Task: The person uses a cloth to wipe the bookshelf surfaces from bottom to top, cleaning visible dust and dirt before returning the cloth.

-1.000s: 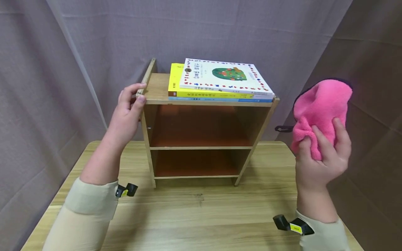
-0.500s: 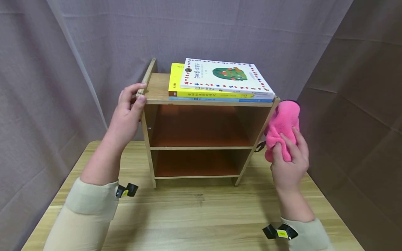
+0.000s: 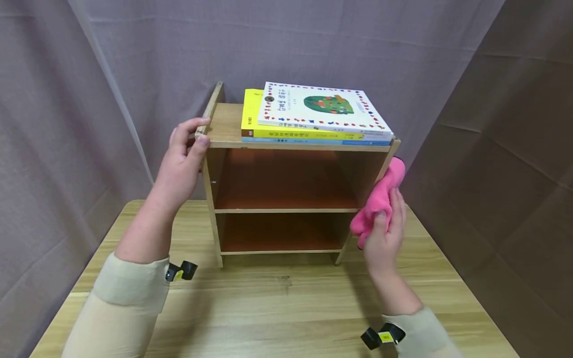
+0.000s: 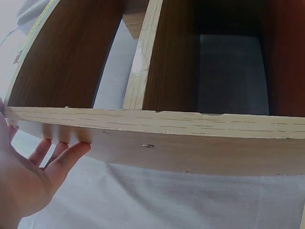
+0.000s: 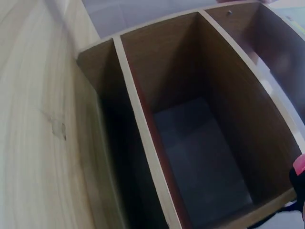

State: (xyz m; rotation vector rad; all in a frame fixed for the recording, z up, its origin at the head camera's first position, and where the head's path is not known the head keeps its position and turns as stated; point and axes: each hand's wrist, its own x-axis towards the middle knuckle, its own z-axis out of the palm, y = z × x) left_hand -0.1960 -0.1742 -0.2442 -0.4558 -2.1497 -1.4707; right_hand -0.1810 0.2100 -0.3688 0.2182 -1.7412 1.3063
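A small wooden shelf unit (image 3: 286,211) stands on the table in the head view. My left hand (image 3: 181,159) grips its upper left corner, thumb at the front edge. In the left wrist view, several fingers of the left hand (image 4: 31,174) rest on the outer face of the side panel (image 4: 190,155). My right hand (image 3: 387,238) holds a bunched pink cloth (image 3: 380,201) against the right side panel. Some of those fingers are hidden behind the cloth. Only a bit of the pink cloth (image 5: 300,164) shows in the right wrist view.
On the shelf's top board lies a stack of books, with a white picture book (image 3: 322,107) above a yellow book (image 3: 250,114) and a blue one (image 3: 291,141). The wooden table (image 3: 268,318) extends in front. Grey curtains (image 3: 313,40) hang behind and at the sides.
My right hand has moved left and inward with the pink cloth, from out beside the shelf to its right side panel. The left hand has stayed at the corner.
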